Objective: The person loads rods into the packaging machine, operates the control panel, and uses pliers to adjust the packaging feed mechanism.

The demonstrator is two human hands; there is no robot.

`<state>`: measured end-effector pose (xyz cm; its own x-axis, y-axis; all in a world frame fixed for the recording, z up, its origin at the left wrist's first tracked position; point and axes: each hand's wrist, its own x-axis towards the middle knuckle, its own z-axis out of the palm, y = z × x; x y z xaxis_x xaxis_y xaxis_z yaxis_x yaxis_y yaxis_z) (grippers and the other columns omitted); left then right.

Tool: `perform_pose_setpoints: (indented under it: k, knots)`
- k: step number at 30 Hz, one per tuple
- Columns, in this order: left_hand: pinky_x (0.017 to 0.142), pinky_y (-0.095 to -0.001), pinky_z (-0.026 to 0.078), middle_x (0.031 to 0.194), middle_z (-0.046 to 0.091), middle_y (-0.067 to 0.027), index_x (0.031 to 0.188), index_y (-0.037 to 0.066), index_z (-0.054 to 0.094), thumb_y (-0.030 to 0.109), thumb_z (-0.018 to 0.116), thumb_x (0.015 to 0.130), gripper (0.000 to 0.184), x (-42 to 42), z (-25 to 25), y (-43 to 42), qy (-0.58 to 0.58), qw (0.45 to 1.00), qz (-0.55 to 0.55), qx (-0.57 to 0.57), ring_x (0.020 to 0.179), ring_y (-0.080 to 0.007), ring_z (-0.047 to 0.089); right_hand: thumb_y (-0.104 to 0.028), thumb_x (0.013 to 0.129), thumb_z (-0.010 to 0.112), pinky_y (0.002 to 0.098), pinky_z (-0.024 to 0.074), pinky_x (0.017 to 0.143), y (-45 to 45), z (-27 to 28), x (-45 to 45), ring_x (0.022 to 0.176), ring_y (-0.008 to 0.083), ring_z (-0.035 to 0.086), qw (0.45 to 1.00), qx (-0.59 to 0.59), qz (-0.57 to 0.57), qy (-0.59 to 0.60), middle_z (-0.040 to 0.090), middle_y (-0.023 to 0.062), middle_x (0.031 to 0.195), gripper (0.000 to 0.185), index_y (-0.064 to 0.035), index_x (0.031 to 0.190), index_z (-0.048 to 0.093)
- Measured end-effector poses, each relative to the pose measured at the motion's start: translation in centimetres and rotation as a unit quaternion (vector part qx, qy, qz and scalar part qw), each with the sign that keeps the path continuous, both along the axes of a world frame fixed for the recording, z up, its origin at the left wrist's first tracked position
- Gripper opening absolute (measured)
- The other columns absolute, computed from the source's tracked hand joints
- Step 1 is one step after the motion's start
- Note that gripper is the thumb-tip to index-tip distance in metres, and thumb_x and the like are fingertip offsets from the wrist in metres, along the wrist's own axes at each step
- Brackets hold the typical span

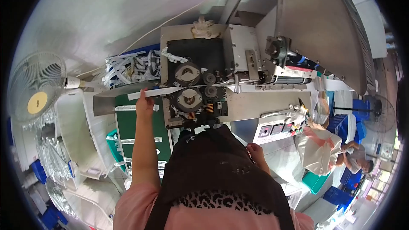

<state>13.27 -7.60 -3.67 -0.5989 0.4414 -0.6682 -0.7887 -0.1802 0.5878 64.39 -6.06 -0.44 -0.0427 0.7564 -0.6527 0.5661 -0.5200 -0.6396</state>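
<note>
My left hand (145, 104) is stretched forward, its fingers closed on the free end of a white strip (134, 95). The strip runs right into a dark roller machine (188, 101), between two round metal-faced rollers, an upper one (187, 75) and a lower one (190, 99). Beside the dark apron (213, 166), my right hand (256, 153) hangs low with curled fingers; nothing shows in it. A metal guide plate (104, 104) lies left of my left hand. Below that hand is a green surface (128, 123) with several white strips laid across it.
A bin of tangled white strips (132, 69) stands behind the guide. At left are a fan (37, 83) and a white tub (72, 123). A control panel (277, 130) with buttons sits at right, near a large metal hopper (319, 21). Another person (355, 157) is farther right.
</note>
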Motion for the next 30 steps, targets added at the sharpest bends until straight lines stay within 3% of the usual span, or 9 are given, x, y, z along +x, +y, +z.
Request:
perform_pose_setpoints:
  k: [4, 6, 8, 12, 14, 16, 20, 25, 30]
  knots:
    - [0.041, -0.0198, 0.026, 0.057, 0.039, 0.0026, 0.097, 0.01, 0.057, 0.035, 0.045, 0.083, 0.031, 0.2, 2.7, -1.2, 0.156, 0.975, -0.095, -0.129, 0.047, -0.0057, 0.033, -0.022, 0.071, 0.059, 0.0277, 0.0455, 0.061, -0.1, -0.4, 0.2, 0.068, 0.0169, 0.058, 0.996, 0.056, 0.049, -0.054, 0.061, 0.0105, 0.074, 0.027, 0.0001, 0.086, 0.058]
    - [0.04, -0.0201, 0.026, 0.058, 0.04, 0.0029, 0.097, 0.01, 0.057, 0.034, 0.043, 0.084, 0.031, -1.9, 1.0, -2.3, 0.188, 0.97, -0.045, -0.151, 0.046, -0.006, 0.032, -0.023, 0.07, 0.059, 0.0283, 0.0455, 0.063, 0.1, -0.9, 0.4, 0.069, 0.0175, 0.058, 0.996, 0.049, 0.036, -0.058, 0.061, 0.0108, 0.074, 0.028, -0.0007, 0.086, 0.058]
    - [0.046, -0.0213, 0.032, 0.069, 0.049, 0.0013, 0.104, 0.008, 0.052, 0.031, 0.038, 0.086, 0.032, -6.4, -3.1, -5.4, 0.155, 0.985, -0.016, -0.072, 0.055, -0.0076, 0.04, -0.025, 0.07, 0.059, 0.0288, 0.0454, 0.064, 0.0, -1.2, 0.6, 0.071, 0.0182, 0.058, 0.997, 0.042, 0.031, -0.065, 0.061, 0.0111, 0.075, 0.028, -0.0015, 0.086, 0.059]
    - [0.068, -0.0245, 0.043, 0.094, 0.054, -0.0065, 0.106, 0.004, 0.049, 0.026, 0.039, 0.086, 0.031, -11.1, -3.4, -9.8, 0.143, 0.989, 0.036, -0.015, 0.083, -0.0165, 0.052, -0.028, 0.07, 0.059, 0.0298, 0.0452, 0.068, 0.6, -1.1, -0.4, 0.076, 0.0192, 0.059, 0.998, 0.032, 0.028, -0.055, 0.061, 0.0115, 0.078, 0.029, -0.0036, 0.086, 0.059]
    - [0.071, -0.028, 0.045, 0.095, 0.054, -0.0075, 0.106, 0.003, 0.048, 0.023, 0.038, 0.086, 0.029, -13.9, -4.5, -12.6, 0.174, 0.983, -0.001, 0.053, 0.087, -0.0195, 0.053, -0.029, 0.069, 0.059, 0.0307, 0.0452, 0.068, 0.4, -3.1, 0.0, 0.076, 0.0205, 0.059, 0.997, 0.041, 0.036, -0.062, 0.061, 0.012, 0.08, 0.03, -0.0036, 0.085, 0.059]
    - [0.065, -0.0285, 0.046, 0.095, 0.055, -0.0081, 0.105, 0.003, 0.048, 0.023, 0.036, 0.087, 0.029, -13.3, -1.1, -11.7, 0.131, 0.987, 0.077, -0.05, 0.082, -0.0195, 0.054, -0.031, 0.069, 0.059, 0.0328, 0.045, 0.069, 0.5, -3.7, 0.1, 0.077, 0.0235, 0.059, 0.995, 0.048, 0.033, -0.079, 0.061, 0.0125, 0.082, 0.032, -0.0039, 0.087, 0.058]
    - [0.057, -0.027, 0.044, 0.087, 0.056, -0.0069, 0.102, 0.004, 0.049, 0.023, 0.037, 0.086, 0.028, -13.2, 4.3, -9.4, 0.154, 0.985, 0.075, 0.012, 0.073, -0.0177, 0.054, -0.03, 0.073, 0.054, 0.0364, 0.0423, 0.075, 1.4, -4.1, 1.7, 0.085, 0.0282, 0.055, 0.973, 0.098, -0.071, -0.196, 0.058, 0.0171, 0.089, 0.045, 0.0015, 0.105, 0.047]
    - [0.06, -0.0269, 0.044, 0.084, 0.056, -0.0053, 0.094, 0.005, 0.054, 0.021, 0.043, 0.083, 0.022, -8.7, 14.6, -1.8, 0.214, 0.971, 0.104, 0.003, 0.073, -0.0173, 0.054, -0.033, 0.075, 0.053, 0.036, 0.0343, 0.088, 3.8, -5.0, 7.7, 0.106, 0.034, 0.04, 0.947, 0.095, -0.143, -0.272, 0.037, 0.0236, 0.118, 0.063, 0.007, 0.117, 0.03]
    - [0.067, -0.0262, 0.043, 0.082, 0.056, -0.0048, 0.084, 0.006, 0.054, 0.017, 0.051, 0.079, 0.012, -9.9, 17.5, 1.1, 0.269, 0.959, -0.032, 0.083, 0.076, -0.018, 0.053, -0.03, 0.072, 0.056, 0.0347, 0.0286, 0.094, 6.7, -7.2, 14.1, 0.118, 0.0316, 0.027, 0.925, 0.123, -0.246, -0.262, 0.023, 0.0192, 0.13, 0.071, 0.0029, 0.124, 0.02]
